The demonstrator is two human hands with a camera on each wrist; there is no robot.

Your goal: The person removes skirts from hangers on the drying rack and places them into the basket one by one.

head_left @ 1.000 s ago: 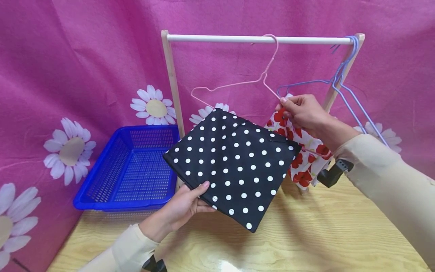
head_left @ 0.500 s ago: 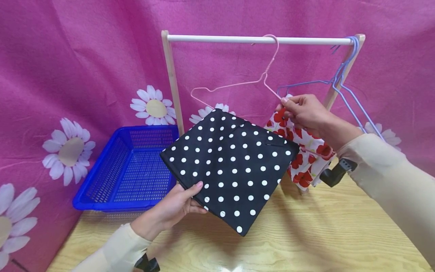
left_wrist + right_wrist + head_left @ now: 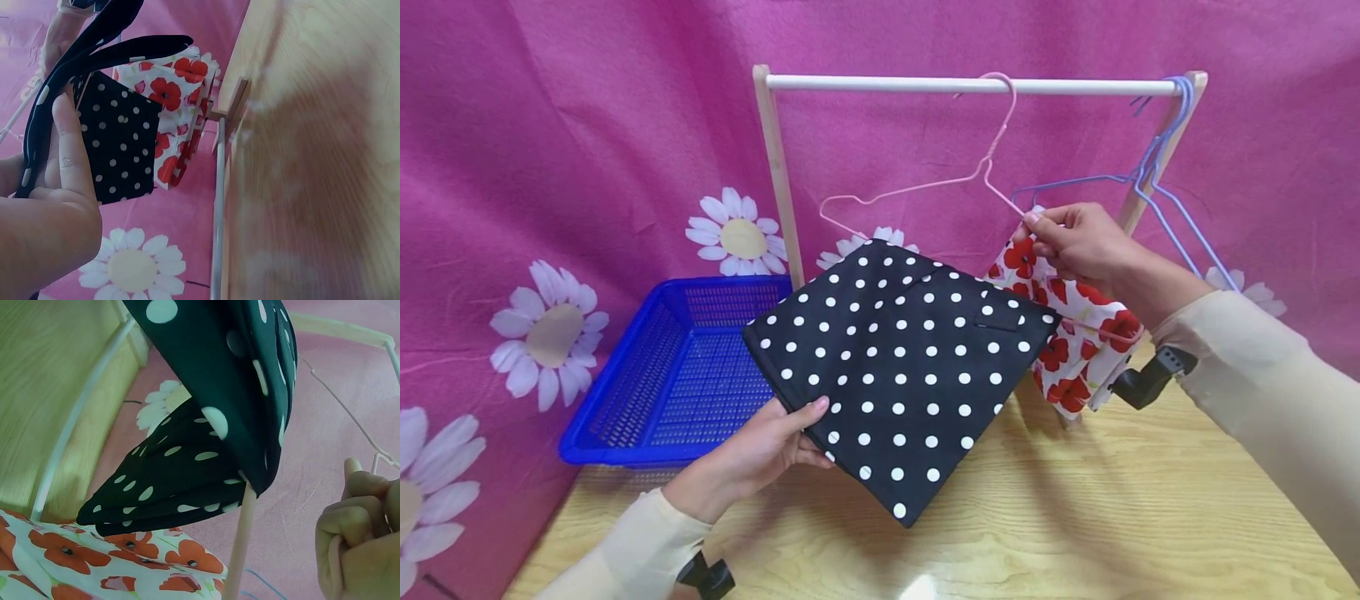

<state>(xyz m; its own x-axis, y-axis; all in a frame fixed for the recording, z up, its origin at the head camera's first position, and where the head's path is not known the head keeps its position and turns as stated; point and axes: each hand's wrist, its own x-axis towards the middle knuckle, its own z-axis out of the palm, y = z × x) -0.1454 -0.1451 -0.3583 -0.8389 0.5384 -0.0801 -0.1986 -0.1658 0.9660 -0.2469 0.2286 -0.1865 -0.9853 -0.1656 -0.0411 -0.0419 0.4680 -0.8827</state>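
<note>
A black cloth with white polka dots is folded over the bottom bar of a pink wire hanger. My left hand pinches the cloth's lower left edge, thumb in front and the other fingers mostly behind. Up at the right, my right hand grips the sloping shoulder of the hanger, whose hook sits on the white rail. From the right wrist camera, the hanger's bar comes out of the fold of the cloth. A white cloth with red flowers hangs behind my right hand.
Blue wire hangers hang at the rail's right end. At the left, a blue plastic basket stands on the wooden table. The rack's wooden post rises beside it, and a pink flowered curtain forms the backdrop.
My left hand has drawn the polka-dot cloth's lower part to the left and slightly down. My right hand keeps its grip on the pink hanger, almost still.
</note>
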